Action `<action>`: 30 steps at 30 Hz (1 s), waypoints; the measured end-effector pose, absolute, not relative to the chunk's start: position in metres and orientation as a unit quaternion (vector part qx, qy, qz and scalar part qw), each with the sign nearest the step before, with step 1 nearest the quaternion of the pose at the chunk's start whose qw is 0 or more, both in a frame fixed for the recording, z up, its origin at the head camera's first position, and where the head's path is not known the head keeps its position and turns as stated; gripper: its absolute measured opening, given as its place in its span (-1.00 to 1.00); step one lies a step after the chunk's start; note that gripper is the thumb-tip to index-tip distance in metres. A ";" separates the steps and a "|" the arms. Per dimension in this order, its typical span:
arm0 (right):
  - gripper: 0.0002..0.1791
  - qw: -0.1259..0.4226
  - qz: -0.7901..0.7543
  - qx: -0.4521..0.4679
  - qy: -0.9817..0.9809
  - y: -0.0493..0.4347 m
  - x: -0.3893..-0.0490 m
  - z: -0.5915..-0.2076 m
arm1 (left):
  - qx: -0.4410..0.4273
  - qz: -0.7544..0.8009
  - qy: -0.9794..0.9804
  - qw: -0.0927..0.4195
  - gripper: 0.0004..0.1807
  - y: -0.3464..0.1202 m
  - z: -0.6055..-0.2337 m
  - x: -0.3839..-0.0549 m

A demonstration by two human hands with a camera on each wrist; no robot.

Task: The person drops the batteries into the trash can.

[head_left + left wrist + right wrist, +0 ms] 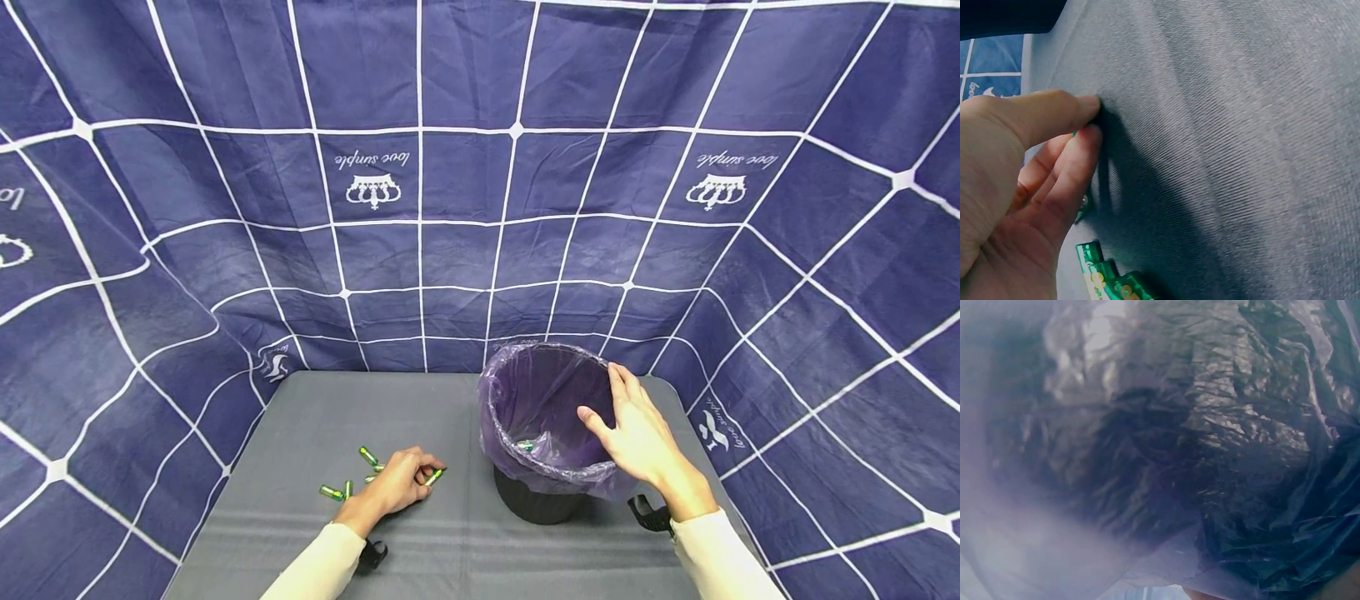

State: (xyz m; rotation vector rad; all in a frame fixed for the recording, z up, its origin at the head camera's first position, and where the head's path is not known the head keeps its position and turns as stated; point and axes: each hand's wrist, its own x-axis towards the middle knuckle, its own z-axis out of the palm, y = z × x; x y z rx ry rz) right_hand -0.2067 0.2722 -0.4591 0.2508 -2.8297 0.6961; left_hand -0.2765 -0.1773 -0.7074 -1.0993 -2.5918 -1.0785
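Note:
My left hand (401, 482) is low over the grey table, pinching a small green battery (434, 477) between thumb and fingertips. In the left wrist view, the fingers mostly hide that battery. Several more green batteries (331, 492) lie loose beside and behind this hand, some of them side by side (1100, 269). On the right, a black bin (536, 500) wears a translucent purple bag (498, 417) folded over its rim. My right hand (641, 433) is at the bin's right rim, fingers straight, thumb spread over the opening. A small green and silver item (525, 446) shows inside the bag.
The grey cloth-covered table (315, 417) is enclosed at the back and sides by a blue curtain (465, 183) with white grid lines. Black straps (651, 514) are on both wrists. Crumpled bag film (1160, 444) fills the right wrist view.

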 end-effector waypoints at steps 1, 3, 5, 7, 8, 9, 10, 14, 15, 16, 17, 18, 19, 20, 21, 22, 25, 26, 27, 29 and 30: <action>0.11 0.108 0.238 0.085 -0.962 0.272 -0.206 -0.459 | -0.365 -0.357 -0.858 0.056 -0.51 -0.178 -0.705 -0.275; 0.11 0.108 0.239 0.084 -0.961 0.272 -0.206 -0.460 | -0.371 -0.356 -0.856 0.056 -0.51 -0.177 -0.703 -0.275; 0.11 0.108 0.240 0.084 -0.961 0.272 -0.206 -0.459 | -0.374 -0.358 -0.854 0.051 -0.54 -0.177 -0.694 -0.272; 0.11 0.108 0.241 0.084 -0.961 0.272 -0.206 -0.459 | -0.367 -0.360 -0.857 0.035 -0.54 -0.175 -0.678 -0.265; 0.11 0.107 0.241 0.084 -0.961 0.272 -0.206 -0.459 | -0.363 -0.360 -0.859 0.029 -0.54 -0.173 -0.673 -0.263; 0.11 0.107 0.242 0.084 -0.961 0.272 -0.206 -0.459 | -0.349 -0.366 -0.863 0.014 -0.53 -0.171 -0.662 -0.257; 0.11 0.107 0.243 0.084 -0.961 0.272 -0.206 -0.458 | -0.342 -0.362 -0.867 0.007 -0.53 -0.170 -0.658 -0.256; 0.10 0.109 0.243 0.087 -0.960 0.273 -0.206 -0.459 | -0.307 -0.352 -0.884 -0.014 -0.51 -0.163 -0.642 -0.247; 0.10 0.110 0.243 0.087 -0.960 0.273 -0.206 -0.459 | -0.301 -0.351 -0.887 -0.014 -0.52 -0.162 -0.641 -0.246; 0.10 0.111 0.243 0.087 -0.960 0.273 -0.206 -0.459 | -0.298 -0.349 -0.889 -0.010 -0.52 -0.162 -0.640 -0.246; 0.10 0.111 0.242 0.088 -0.960 0.273 -0.207 -0.459 | -0.293 -0.349 -0.890 -0.009 -0.52 -0.161 -0.640 -0.246; 0.10 0.111 0.243 0.087 -0.960 0.273 -0.207 -0.459 | -0.290 -0.349 -0.891 -0.004 -0.52 -0.161 -0.639 -0.247; 0.10 0.111 0.243 0.087 -0.960 0.273 -0.207 -0.459 | -0.288 -0.349 -0.892 0.001 -0.52 -0.162 -0.638 -0.247; 0.10 0.111 0.243 0.087 -0.960 0.273 -0.207 -0.459 | -0.285 -0.354 -0.891 0.006 -0.51 -0.162 -0.637 -0.248; 0.10 0.111 0.244 0.087 -0.960 0.273 -0.207 -0.459 | -0.283 -0.360 -0.889 0.012 -0.51 -0.162 -0.635 -0.248; 0.10 0.110 0.244 0.087 -0.960 0.273 -0.207 -0.459 | -0.281 -0.366 -0.887 0.018 -0.51 -0.163 -0.632 -0.249; 0.10 0.110 0.245 0.087 -0.959 0.273 -0.207 -0.458 | -0.272 -0.382 -0.883 0.030 -0.51 -0.163 -0.624 -0.252; 0.10 0.110 0.246 0.087 -0.959 0.273 -0.207 -0.458 | -0.265 -0.388 -0.882 0.029 -0.52 -0.163 -0.621 -0.253; 0.10 0.110 0.246 0.087 -0.959 0.273 -0.207 -0.458 | -0.256 -0.392 -0.883 0.027 -0.52 -0.162 -0.617 -0.254; 0.10 0.111 0.247 0.087 -0.959 0.273 -0.207 -0.459 | -0.242 -0.393 -0.887 0.026 -0.52 -0.162 -0.610 -0.256; 0.10 0.110 0.248 0.087 -0.959 0.273 -0.207 -0.459 | -0.233 -0.393 -0.889 0.025 -0.53 -0.161 -0.606 -0.257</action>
